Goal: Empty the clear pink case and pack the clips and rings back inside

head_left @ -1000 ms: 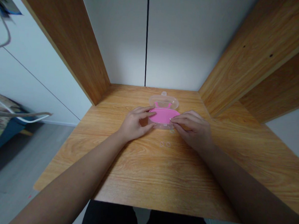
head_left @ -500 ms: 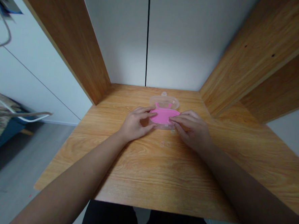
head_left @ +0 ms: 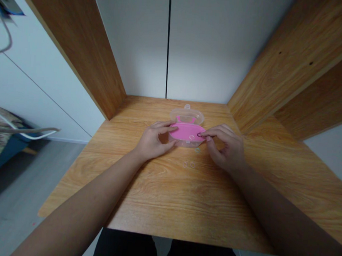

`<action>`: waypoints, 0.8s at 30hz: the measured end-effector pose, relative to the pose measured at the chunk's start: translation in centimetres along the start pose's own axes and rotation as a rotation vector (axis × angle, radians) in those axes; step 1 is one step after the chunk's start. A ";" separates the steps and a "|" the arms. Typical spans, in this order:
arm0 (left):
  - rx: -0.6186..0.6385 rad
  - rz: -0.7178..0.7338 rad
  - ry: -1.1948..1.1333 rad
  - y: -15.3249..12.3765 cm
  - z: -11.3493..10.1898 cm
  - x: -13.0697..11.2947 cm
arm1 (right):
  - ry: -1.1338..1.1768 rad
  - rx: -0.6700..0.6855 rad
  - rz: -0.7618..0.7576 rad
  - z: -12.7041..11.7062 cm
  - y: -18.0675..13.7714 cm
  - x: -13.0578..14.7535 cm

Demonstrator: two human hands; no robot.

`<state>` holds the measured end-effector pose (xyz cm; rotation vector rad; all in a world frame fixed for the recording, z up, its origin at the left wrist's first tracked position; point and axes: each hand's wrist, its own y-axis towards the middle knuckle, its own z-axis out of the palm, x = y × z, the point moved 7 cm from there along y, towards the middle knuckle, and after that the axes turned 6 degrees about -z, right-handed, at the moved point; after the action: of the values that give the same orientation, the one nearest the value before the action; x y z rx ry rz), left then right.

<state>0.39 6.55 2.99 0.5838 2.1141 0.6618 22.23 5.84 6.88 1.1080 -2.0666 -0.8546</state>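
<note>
A small clear plastic case (head_left: 187,116) lies open on the wooden desk (head_left: 166,197), its lid folded back toward the wall. A pink insert (head_left: 185,131) fills its base. My left hand (head_left: 152,142) grips the left end of the case between thumb and fingers. My right hand (head_left: 226,150) is at the right end, thumb and forefinger pinched on a tiny ring (head_left: 199,134) at the edge of the pink insert. Another tiny clear ring (head_left: 191,137) rests on the insert.
Three small clear rings lie on the desk in front of the case: a pair (head_left: 189,165) and a single ring (head_left: 197,149). Wooden side panels (head_left: 89,49) rise left and right, and a white wall closes the back. The floor is left of the desk.
My right hand has lifted its fingers off the front of the case and drawn back a little to the right, now pinching a ring at the insert's right end. My left hand has stayed put.
</note>
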 end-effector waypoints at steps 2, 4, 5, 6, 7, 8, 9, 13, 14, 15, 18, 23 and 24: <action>-0.022 -0.017 0.017 0.0 -0.2 0.3 | 0.020 0.046 0.051 0.2 -0.1 -0.6; -0.042 -0.035 0.037 0.1 -0.4 0.6 | 0.030 0.149 0.089 1.0 -0.4 -1.3; -0.048 -0.044 0.048 0.1 -0.4 0.7 | 0.028 0.227 0.098 1.6 -0.6 -1.6; -0.052 -0.055 0.059 0.1 -0.5 0.9 | 0.016 0.315 0.106 2.2 -0.8 -1.9; -0.052 -0.066 0.071 0.1 -0.5 1.0 | -0.005 0.395 0.117 2.8 -1.1 -2.2; -0.049 -0.077 0.081 0.1 -0.5 1.1 | -0.032 0.465 0.129 3.3 -1.3 -2.5; -0.044 -0.085 0.087 0.1 -0.5 1.3 | -0.058 0.521 0.140 3.6 -1.5 -2.7; -0.022 -0.090 0.077 0.1 -0.4 1.6 | -0.123 0.627 0.151 3.9 -2.0 -3.1; -0.021 -0.089 0.074 0.1 -0.3 1.6 | -0.125 0.638 0.153 3.9 -2.1 -3.2; -0.018 -0.089 0.072 0.1 -0.3 1.6 | -0.121 0.645 0.158 3.9 -2.1 -3.3; -0.011 -0.092 0.069 0.1 -0.3 1.6 | -0.068 0.645 0.166 4.1 -2.3 -3.4; -0.005 -0.103 0.069 0.1 -0.4 1.5 | 0.016 0.624 0.148 4.4 -2.3 -3.1; -0.004 -0.104 0.069 0.2 -0.4 1.4 | 0.030 0.625 0.143 4.5 -2.2 -3.0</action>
<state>-0.71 7.45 2.48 0.4509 2.1904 0.6360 21.11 8.57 1.84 1.2449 -2.4230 -0.1067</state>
